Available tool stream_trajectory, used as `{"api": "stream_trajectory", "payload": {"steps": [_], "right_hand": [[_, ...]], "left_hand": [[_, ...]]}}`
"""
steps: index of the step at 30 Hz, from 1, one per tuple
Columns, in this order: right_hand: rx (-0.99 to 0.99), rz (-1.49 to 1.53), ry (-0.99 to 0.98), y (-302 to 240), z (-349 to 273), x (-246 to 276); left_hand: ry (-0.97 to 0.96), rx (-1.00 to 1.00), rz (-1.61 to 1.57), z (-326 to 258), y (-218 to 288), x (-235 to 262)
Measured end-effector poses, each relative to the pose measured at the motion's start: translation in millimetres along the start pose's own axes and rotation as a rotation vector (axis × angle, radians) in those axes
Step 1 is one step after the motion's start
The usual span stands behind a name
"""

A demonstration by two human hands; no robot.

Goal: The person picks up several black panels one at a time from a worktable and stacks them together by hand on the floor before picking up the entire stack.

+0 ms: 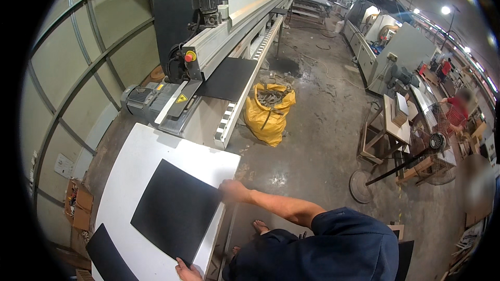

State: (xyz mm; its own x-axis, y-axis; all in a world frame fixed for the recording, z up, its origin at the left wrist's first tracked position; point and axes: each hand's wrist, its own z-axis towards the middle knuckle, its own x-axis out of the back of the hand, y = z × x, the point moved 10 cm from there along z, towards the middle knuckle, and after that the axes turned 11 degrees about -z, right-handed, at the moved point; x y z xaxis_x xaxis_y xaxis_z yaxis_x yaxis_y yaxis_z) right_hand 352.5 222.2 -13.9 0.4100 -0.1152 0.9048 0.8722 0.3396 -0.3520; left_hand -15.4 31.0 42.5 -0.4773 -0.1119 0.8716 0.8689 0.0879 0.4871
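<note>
A square black panel [177, 211] lies flat on a white tabletop [125, 177]. My right hand [234, 191] is closed at its far right corner, the fingers partly blurred. At the near corner, my left hand [187, 270] grips the panel's edge, with part of the hand cut off by the picture's lower rim. A second black panel [108, 257] lies at the table's near left. Beyond the table, another black panel [229, 79] sits at the feed end of a long edge-banding machine [245, 13].
A yellow sack [268, 117] of scraps stands beside the machine. Its motor [148, 101] juts out past the table's far end. On the right are a pedestal fan [436, 141], a wooden stand [388, 125] and a person in red [458, 112]. A cardboard box [79, 204] sits by the left wall.
</note>
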Motion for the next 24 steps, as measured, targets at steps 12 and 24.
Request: {"api": "stream_trajectory", "payload": {"steps": [12,24], "right_hand": [[-0.445,0.554,-0.067,52,6,43],[-0.755,1.377,0.216,104,65,68]], "left_hand": [[0.095,0.109,-0.266,-1,8,18],[0.044,0.071,-0.753,68,82,-5]]}}
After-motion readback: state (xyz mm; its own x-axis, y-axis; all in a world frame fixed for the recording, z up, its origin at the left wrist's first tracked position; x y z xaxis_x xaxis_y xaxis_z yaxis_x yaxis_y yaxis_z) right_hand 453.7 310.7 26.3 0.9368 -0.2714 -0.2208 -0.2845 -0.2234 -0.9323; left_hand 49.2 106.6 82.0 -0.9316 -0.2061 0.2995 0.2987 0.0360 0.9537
